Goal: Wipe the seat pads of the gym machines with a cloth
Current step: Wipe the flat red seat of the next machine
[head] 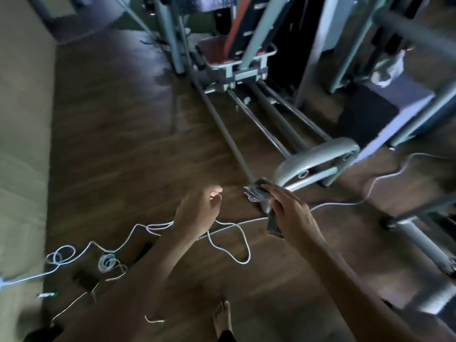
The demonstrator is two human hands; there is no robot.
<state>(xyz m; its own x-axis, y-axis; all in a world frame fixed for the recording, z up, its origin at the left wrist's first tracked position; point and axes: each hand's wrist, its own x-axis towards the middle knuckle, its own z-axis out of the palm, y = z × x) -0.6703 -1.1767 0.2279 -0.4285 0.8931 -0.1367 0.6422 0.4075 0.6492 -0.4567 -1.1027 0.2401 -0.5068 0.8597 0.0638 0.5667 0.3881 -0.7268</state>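
Cloth (259,193), grey and crumpled, sat bunched in the right hand (291,213), fingers curled around it, held out over the wooden floor (123,144) near a grey machine frame (318,154); the left hand (197,211) hung loosely open, holding nothing; 1 red seat pad (217,51) stood well ahead; the cloth looked soft, light and limp, best gripped bunched.

Cloth (259,193) grey — seat pad (217,51) reddish-brown — cable (229,243) white; floor (123,144) dark brown wood-grain.
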